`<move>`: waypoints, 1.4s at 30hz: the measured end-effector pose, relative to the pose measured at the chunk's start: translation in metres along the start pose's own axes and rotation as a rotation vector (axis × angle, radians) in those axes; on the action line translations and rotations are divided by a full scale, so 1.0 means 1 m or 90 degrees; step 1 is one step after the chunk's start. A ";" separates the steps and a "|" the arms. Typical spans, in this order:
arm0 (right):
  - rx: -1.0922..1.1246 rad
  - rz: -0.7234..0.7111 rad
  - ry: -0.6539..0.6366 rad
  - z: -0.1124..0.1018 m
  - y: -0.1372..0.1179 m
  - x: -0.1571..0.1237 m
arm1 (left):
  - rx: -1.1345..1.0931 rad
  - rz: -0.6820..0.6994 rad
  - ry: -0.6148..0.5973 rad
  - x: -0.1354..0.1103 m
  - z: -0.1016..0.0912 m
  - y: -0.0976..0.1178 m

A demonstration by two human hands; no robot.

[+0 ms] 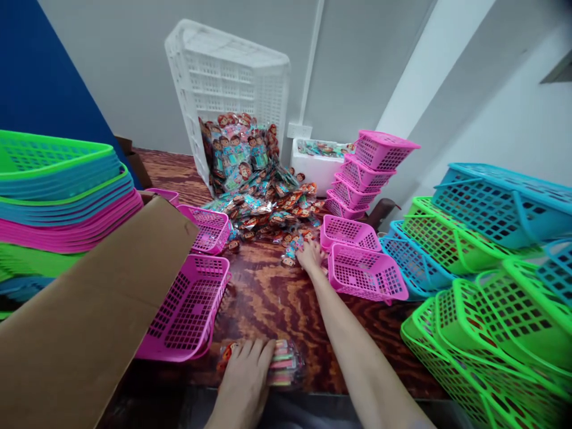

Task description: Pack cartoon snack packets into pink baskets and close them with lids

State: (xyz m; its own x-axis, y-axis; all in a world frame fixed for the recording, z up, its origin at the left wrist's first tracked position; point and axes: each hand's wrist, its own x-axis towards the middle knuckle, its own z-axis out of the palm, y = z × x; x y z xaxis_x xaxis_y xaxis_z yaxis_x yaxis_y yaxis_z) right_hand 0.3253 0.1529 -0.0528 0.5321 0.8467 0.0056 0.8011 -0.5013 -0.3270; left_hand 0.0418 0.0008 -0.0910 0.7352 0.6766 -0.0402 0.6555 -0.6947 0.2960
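Observation:
My left hand (245,369) lies at the table's front edge, its fingers closed over a clear packet of pastel sticks (283,363). A red-haired cartoon figure shows at that packet's left end. Farther out, my right hand (311,255) reaches to the near edge of a heap of packets (263,202). Its fingers are bent at several cartoon-figure packets (292,247), partly hiding them. Beside that hand on the right are two pink baskets (366,271).
A white crate (232,50) lies tipped behind the heap, packets spilling out. A white box (313,161) and stacked pink baskets (361,179) stand behind. Green and blue baskets (482,310) crowd the right. At left are a cardboard box (98,310), stacked baskets (58,196) and pink baskets (192,307).

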 end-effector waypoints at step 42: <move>0.014 -0.171 -0.012 -0.003 0.027 -0.100 | 0.037 0.093 -0.098 0.030 -0.049 0.007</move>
State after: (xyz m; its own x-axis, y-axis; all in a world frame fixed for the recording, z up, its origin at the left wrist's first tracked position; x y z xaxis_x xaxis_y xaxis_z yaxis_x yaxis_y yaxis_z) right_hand 0.2948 0.0539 -0.0593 0.2964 0.9520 0.0769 0.9063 -0.2549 -0.3372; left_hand 0.0605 0.0282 -0.0430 0.8378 0.5255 -0.1481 0.5457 -0.7985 0.2541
